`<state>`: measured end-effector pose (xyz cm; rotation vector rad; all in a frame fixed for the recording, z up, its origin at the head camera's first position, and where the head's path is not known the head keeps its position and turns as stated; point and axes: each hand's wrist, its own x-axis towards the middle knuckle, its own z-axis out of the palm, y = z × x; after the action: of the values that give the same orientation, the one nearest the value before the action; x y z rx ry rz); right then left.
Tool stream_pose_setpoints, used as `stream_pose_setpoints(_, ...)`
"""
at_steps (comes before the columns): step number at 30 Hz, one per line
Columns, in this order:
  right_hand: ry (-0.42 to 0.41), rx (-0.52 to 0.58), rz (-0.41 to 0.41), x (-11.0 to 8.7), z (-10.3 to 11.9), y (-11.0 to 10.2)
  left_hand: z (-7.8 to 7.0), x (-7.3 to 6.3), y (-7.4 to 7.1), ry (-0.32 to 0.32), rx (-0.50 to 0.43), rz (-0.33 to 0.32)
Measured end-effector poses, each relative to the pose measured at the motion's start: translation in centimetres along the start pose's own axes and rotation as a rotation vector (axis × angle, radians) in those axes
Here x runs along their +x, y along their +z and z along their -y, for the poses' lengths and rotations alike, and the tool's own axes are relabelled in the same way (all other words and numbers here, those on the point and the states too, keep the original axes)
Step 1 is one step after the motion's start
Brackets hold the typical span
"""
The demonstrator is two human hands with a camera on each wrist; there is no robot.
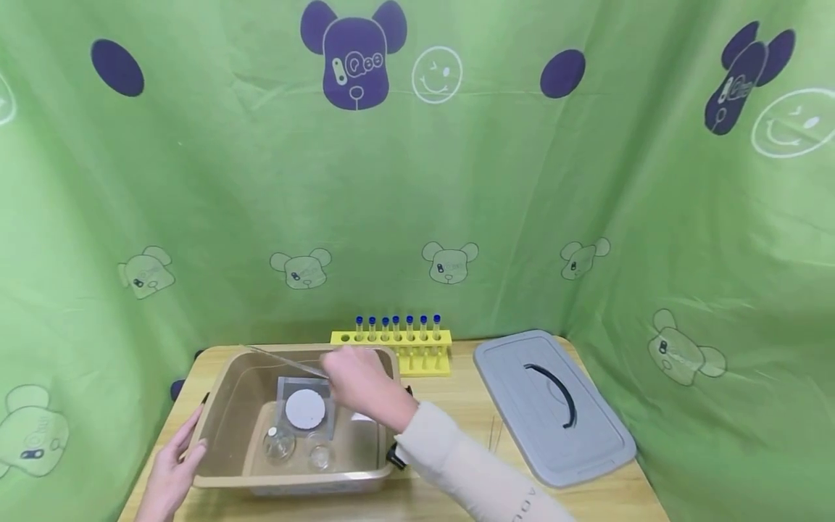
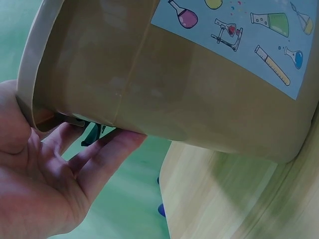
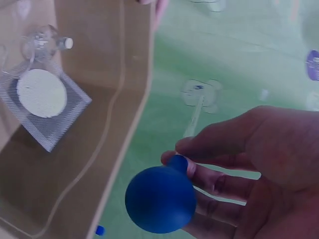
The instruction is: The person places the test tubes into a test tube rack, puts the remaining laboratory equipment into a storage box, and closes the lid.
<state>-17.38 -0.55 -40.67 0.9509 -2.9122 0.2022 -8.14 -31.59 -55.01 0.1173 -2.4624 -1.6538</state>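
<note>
A tan plastic bin (image 1: 222, 413) stands on the table's left half. Over its rim goes the thumb of my left hand (image 1: 175, 467), with the fingers along the outer wall. My right hand (image 1: 357, 377), above the bin, pinches a glass dropper (image 1: 280, 357) near its blue rubber bulb (image 3: 160, 199); the thin tube points left in the head view. Inside the bin lie a wire gauze (image 1: 283, 399) with a white round centre (image 1: 305, 409), a round glass vessel with a white top (image 1: 279, 444) and a small glass beaker (image 1: 320, 457).
Behind the bin stands a yellow rack (image 1: 424, 366) with several blue-capped test tubes (image 1: 396, 326). At the right lies a grey lid (image 1: 522, 384) with a black handle (image 1: 561, 391). Thin glass rods (image 1: 495, 433) rest between bin and lid. A green curtain (image 1: 496, 181) surrounds the table.
</note>
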Motion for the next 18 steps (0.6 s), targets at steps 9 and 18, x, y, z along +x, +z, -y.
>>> stream_pose_setpoints(9, 0.038, -0.004, 0.123, 2.8, 1.0, 4.1, -0.2, 0.4, -0.3, -0.021, 0.038, 0.012)
stream_pose_setpoints(18, 0.136, -0.095, 0.229, 4.6, 2.0, 7.8, -0.1, -0.1, -0.3, -0.008, 0.010, 0.019)
